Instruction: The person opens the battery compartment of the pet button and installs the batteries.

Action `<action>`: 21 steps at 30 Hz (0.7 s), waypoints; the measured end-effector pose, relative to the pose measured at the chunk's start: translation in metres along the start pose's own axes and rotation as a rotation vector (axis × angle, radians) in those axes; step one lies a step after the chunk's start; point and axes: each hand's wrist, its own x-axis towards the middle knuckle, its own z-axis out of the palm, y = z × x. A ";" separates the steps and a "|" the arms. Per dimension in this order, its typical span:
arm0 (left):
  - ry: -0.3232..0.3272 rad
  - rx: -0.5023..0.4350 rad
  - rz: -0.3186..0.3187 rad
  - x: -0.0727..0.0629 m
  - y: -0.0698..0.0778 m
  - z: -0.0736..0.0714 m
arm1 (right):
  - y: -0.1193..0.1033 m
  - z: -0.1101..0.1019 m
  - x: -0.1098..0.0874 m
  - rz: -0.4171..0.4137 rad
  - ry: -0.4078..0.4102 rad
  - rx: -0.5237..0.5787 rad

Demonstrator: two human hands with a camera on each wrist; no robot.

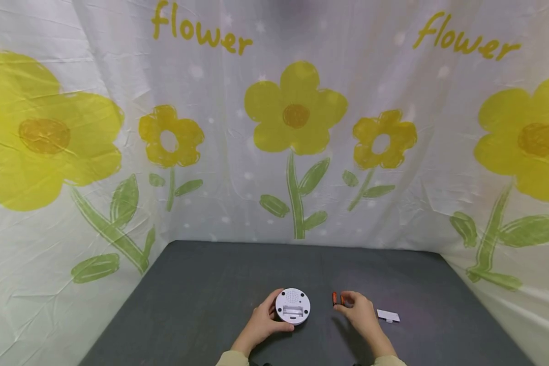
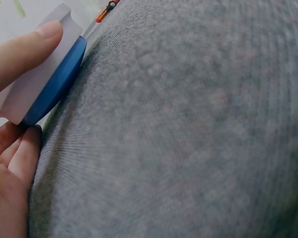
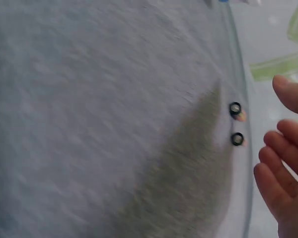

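Observation:
My left hand (image 1: 262,319) holds a round white device (image 1: 293,296), thumb on one face and fingers around its edge. Its underside is turned up, showing small dark feet, speaker holes and an uncovered battery compartment (image 1: 293,311) with no battery in it. In the left wrist view, the device's other side is blue (image 2: 57,84). To the right, two orange-and-black batteries (image 1: 335,298) lie side by side on the table. My right hand (image 1: 360,312) is beside them; the right wrist view shows its fingers (image 3: 278,183) loosely bent and apart from the batteries (image 3: 237,139).
A small white battery cover (image 1: 388,315) lies on the table to the right of my right hand. The dark grey tabletop (image 1: 238,267) reaches back to a white curtain (image 1: 229,203) printed with yellow flowers, which also hangs along both sides.

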 end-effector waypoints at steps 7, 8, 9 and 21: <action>0.009 0.013 0.005 0.005 -0.019 -0.001 | -0.002 0.005 -0.003 0.029 0.033 -0.039; 0.010 0.012 0.010 0.005 -0.019 -0.001 | -0.001 0.005 -0.003 0.036 0.037 -0.045; 0.011 0.016 0.015 0.004 -0.019 0.000 | -0.001 0.005 -0.003 0.042 0.044 -0.053; 0.006 -0.005 0.030 -0.004 0.006 0.000 | 0.016 0.015 -0.005 0.120 0.118 -0.007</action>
